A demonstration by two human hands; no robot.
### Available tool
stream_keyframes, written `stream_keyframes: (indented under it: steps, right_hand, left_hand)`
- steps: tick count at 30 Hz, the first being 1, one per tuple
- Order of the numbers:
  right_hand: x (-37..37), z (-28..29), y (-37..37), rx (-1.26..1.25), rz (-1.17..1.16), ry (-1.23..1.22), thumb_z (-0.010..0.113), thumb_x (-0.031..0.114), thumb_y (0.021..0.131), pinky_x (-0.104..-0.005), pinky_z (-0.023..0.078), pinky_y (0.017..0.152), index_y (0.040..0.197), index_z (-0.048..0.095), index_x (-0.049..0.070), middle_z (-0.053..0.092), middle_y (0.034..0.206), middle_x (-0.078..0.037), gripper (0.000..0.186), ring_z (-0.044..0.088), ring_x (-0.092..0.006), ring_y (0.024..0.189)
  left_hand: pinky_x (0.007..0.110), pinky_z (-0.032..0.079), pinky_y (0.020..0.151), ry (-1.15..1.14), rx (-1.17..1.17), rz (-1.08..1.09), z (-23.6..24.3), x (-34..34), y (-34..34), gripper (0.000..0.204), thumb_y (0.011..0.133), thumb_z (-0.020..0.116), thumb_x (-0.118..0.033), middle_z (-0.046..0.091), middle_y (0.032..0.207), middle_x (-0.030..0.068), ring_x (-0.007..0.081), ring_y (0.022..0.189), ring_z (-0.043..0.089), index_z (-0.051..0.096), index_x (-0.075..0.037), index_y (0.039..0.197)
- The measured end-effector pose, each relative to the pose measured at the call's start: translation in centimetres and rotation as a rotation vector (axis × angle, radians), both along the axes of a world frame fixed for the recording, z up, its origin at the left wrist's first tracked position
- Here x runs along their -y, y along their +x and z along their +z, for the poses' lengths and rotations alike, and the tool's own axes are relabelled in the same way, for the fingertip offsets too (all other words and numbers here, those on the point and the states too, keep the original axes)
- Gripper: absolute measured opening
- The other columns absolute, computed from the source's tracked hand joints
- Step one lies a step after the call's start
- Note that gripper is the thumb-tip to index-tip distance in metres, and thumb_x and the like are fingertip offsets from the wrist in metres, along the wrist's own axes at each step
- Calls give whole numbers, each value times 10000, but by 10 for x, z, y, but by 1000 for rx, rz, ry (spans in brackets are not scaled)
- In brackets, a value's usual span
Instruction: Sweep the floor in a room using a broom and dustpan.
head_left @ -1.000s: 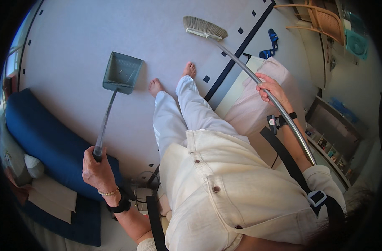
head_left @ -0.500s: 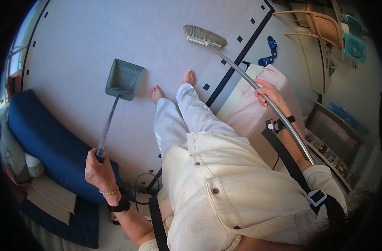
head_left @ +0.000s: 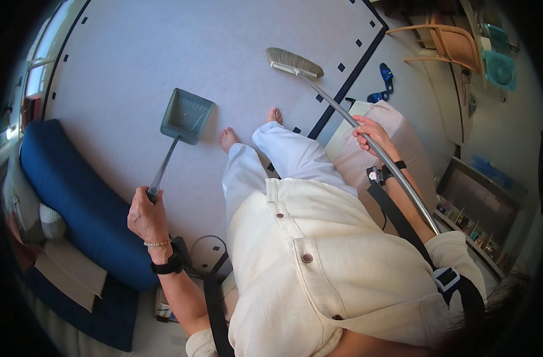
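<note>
My left hand [head_left: 147, 217] is closed round the dark grip of a long-handled dustpan [head_left: 188, 115]. Its grey-green pan lies over the pale floor, left of my bare feet, with a few small bits visible inside. In my right hand [head_left: 374, 137] is the metal pole of a broom [head_left: 295, 62], fingers wrapped round it. The pole runs from beside my right upper arm up to the broom head, whose grey-beige bristles point away from me on the floor, beyond my feet.
A blue sofa [head_left: 84, 202] lines the left side. On the right stand a piece of furniture under a pink cloth [head_left: 396, 128], blue sandals [head_left: 383, 83], a wooden chair [head_left: 456, 44] and a turquoise fan [head_left: 500, 70]. Dark strips [head_left: 343, 89] border the pale floor [head_left: 224, 35].
The dustpan and my left hand have shifted slightly right in view. The broom head sits slightly lower, and my feet appear to have stepped. Both hands keep their hold.
</note>
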State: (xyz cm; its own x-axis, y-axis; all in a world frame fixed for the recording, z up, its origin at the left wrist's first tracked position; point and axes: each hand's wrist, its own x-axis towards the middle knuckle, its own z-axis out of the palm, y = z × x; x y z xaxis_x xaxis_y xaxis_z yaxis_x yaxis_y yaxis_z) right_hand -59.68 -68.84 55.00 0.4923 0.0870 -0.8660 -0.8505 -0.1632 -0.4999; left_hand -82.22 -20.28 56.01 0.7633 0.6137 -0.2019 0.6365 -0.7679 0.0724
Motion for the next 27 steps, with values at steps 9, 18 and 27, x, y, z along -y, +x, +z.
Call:
stream_keyframes:
  steps: [9,18,27]
  right_hand:
    - [10,2,3,4,68,-38,495,50,825,-216,345,355,1377,203,-33,541,723,-91,630,449,-86,462]
    - [5,2,6,-9,93,-47,502,53,819,-214,351,367,1377,211,-21,535,748,-98,633,451,-82,482]
    - [1,1,5,0,89,-46,507,56,819,-208,365,378,1373,215,-28,532,752,-97,632,450,-77,485]
  left_hand:
    - [373,485,582,-10,47,8,4,8,-3,267,684,750,-234,638,761,69,287,717,624,577,-100,837]
    - [359,493,572,-2,72,16,1,7,-7,270,675,762,-223,639,752,63,280,706,631,576,-102,828]
    - [354,492,564,13,67,17,0,7,-8,247,680,760,-210,639,740,58,266,687,632,583,-105,816]
